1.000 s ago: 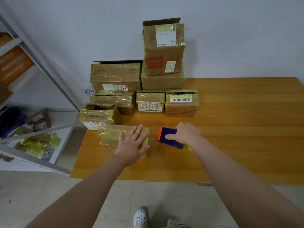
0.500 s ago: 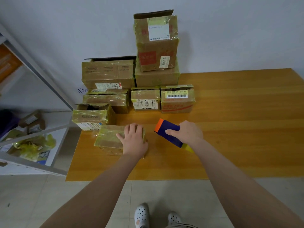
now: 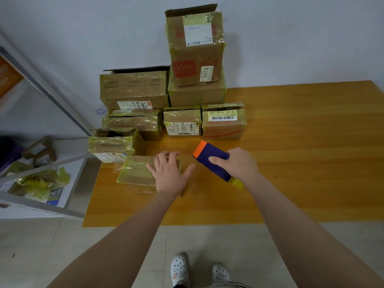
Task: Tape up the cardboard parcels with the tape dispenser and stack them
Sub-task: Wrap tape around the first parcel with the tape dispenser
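Note:
A flat cardboard parcel [image 3: 137,173] wrapped in yellowish tape lies near the table's left front. My left hand [image 3: 169,173] lies over its right end, fingers curled over the far edge and thumb out to the right. My right hand [image 3: 239,165] grips a blue tape dispenser [image 3: 212,160] with an orange end, held just right of the parcel and tilted with the orange end up and to the left. A yellow bit [image 3: 238,182] sticks out under my wrist. Several taped parcels [image 3: 195,48] are stacked against the wall behind.
The wooden table [image 3: 301,142] stretches to the right. A grey metal shelf rack [image 3: 41,88] stands on the left with small boxes and crumpled yellow tape [image 3: 41,181] on its lower shelf. An open-topped box [image 3: 112,142] sits at the table's left edge. My shoes [image 3: 180,269] are on the tiled floor.
My left hand went from lying flat with fingers spread to curling over the parcel's far edge. The dispenser's orange end has lifted and tilted up, staying just right of the parcel.

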